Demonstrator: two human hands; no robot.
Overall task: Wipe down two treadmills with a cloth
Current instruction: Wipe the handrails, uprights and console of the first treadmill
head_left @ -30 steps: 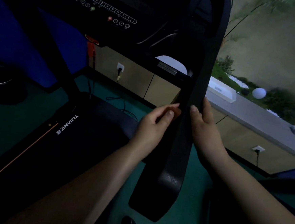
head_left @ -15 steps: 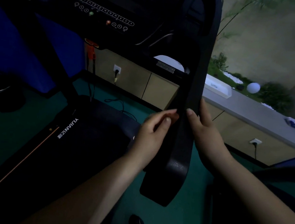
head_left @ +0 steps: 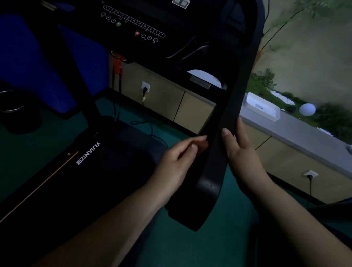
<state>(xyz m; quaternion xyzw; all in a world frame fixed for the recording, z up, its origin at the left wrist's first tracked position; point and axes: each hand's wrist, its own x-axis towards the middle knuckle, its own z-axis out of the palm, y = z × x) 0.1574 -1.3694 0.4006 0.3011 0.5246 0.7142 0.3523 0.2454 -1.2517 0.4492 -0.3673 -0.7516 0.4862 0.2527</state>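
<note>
Two hands meet at the treadmill's handrail (head_left: 224, 124), which slants down over the belt (head_left: 96, 173). The right hand (head_left: 241, 151) grips its outer edge; the left hand (head_left: 177, 158) pinches something small against its inner side, too dark to tell whether it is the cloth

Two bare forearms, no sleeves in view

The left hand (head_left: 178, 161) and right hand (head_left: 240, 153) wear no gloves, rings or watch; short, unpainted fingernails show; both forearms enter from 6 o'clock, bare throughout.
</note>
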